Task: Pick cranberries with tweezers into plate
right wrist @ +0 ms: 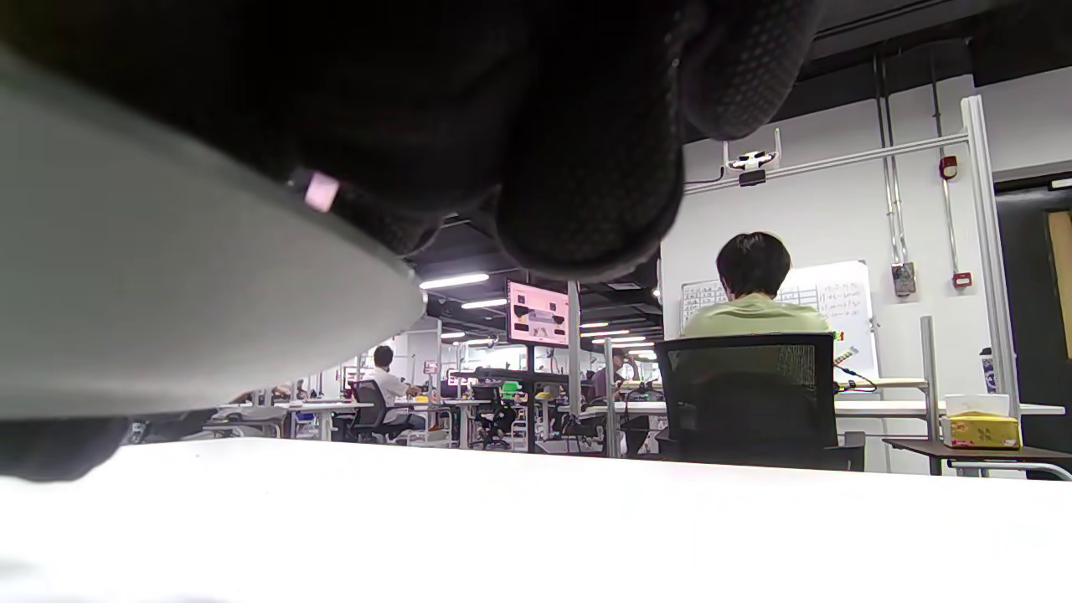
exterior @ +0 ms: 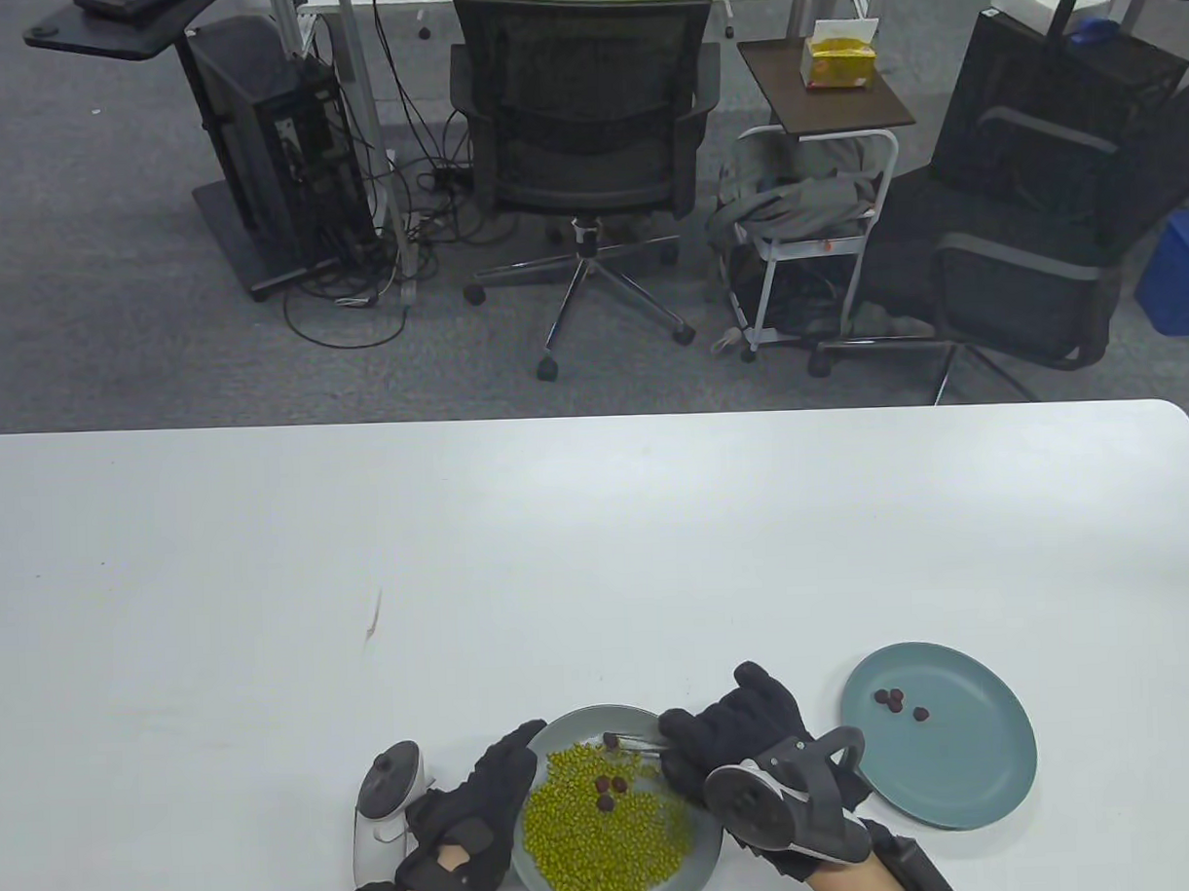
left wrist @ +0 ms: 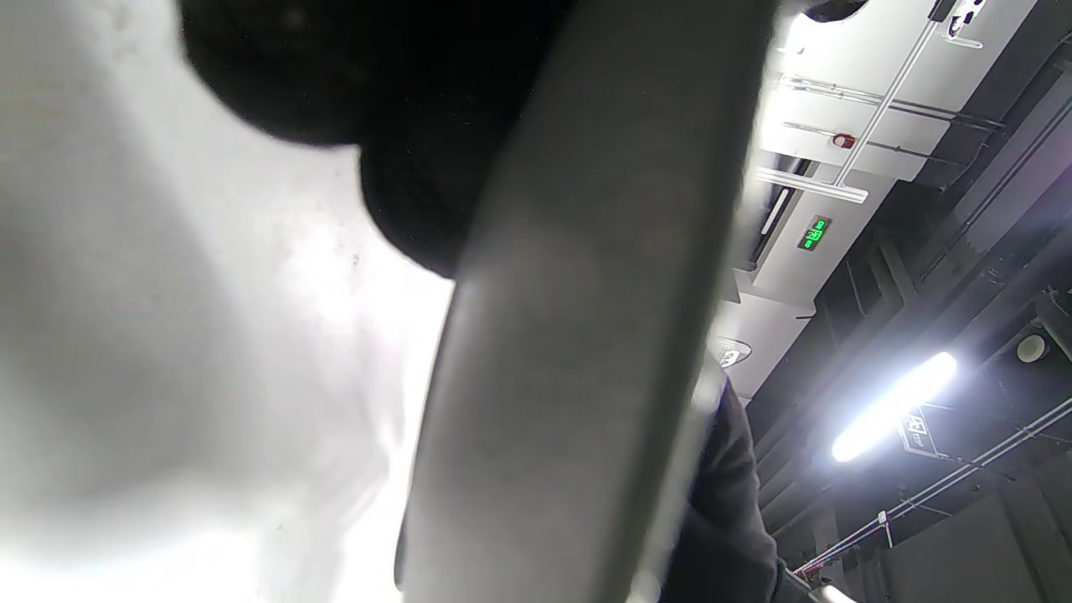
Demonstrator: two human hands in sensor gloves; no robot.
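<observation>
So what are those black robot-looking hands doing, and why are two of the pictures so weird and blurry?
They are a person's hands in black sensor gloves, with a tracker strapped on the back of each. The big picture looks down at the white table. The two odd ones come from small cameras on the wrists, so close that they show mostly glove, plate rim and the room behind. The left hand rests on the rim of the grey plate, which holds green beans and a few dark red cranberries. The right hand holds tweezers, which seem to grip one cranberry at their tip. Three cranberries already lie on the blue plate.
</observation>
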